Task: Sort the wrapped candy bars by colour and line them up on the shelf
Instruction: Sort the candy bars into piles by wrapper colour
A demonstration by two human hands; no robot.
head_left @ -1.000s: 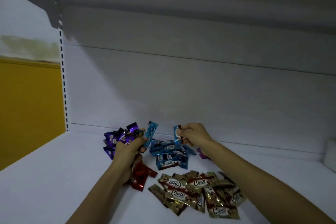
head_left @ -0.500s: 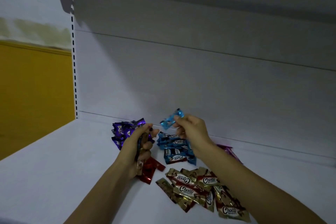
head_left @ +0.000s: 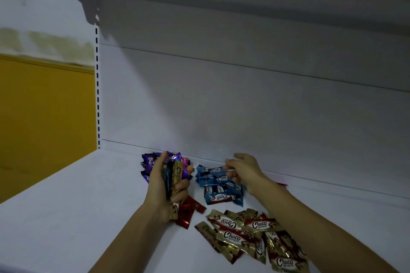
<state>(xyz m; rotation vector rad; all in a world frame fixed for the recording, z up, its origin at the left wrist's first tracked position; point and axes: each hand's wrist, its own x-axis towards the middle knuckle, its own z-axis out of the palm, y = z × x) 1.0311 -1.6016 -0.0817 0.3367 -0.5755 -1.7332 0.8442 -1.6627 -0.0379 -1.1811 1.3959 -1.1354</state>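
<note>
Several bars (head_left: 176, 180) gripped in left hand (head_left: 160, 188); right hand (head_left: 245, 173) loose over shelf's (head_left: 66, 206) blue pile (head_left: 218, 196).

On the shelf (head_left: 66, 206), the left pile (head_left: 147, 160) lies beside the middle pile (head_left: 218, 197), the front pile (head_left: 233, 236) nearer, seemingly apart.

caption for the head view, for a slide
Left hand grips a mixed stack of candy bars; right hand hangs open over the blue pile on the shelf.
</note>
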